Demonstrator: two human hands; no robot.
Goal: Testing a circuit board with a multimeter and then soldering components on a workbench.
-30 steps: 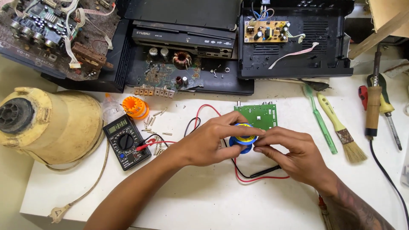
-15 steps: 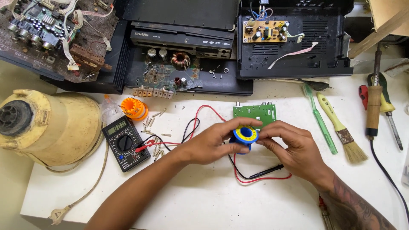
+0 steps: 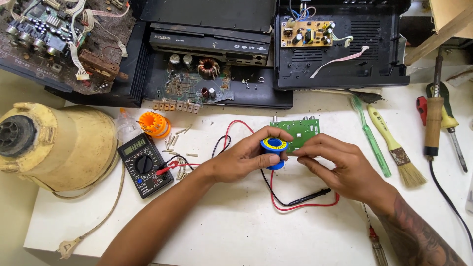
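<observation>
Your left hand (image 3: 246, 158) is closed around a small blue spool (image 3: 274, 152) with a yellow label on its upper flange, thumb and fingers wrapped about the spool's sides; the spool sits at the middle of the white worktable (image 3: 236, 221), just in front of a green circuit board (image 3: 300, 132), whose lower left part it overlaps in the head view; your right hand (image 3: 340, 165) is beside the spool on its right, fingertips pinched together just next to it, though the pictures do not show clearly whether a strand is held between them; a black test lead and probe (image 3: 308, 198) and a red test lead (image 3: 295, 206) loop across the table beneath both hands; a black multimeter (image 3: 145, 163) lies to the left of your left forearm, and an orange spool (image 3: 153, 124) stands just behind it; a yellowed appliance housing (image 3: 54, 145) lies on its side at the far left; to the right of the board lie a green toothbrush (image 3: 370, 135), a yellow-handled paintbrush (image 3: 394, 147), a soldering iron (image 3: 433, 123) with a wooden handle and a screwdriver (image 3: 451, 125); opened black equipment cases with bare circuit boards (image 3: 305, 33) stand along the rear edge of the table
</observation>
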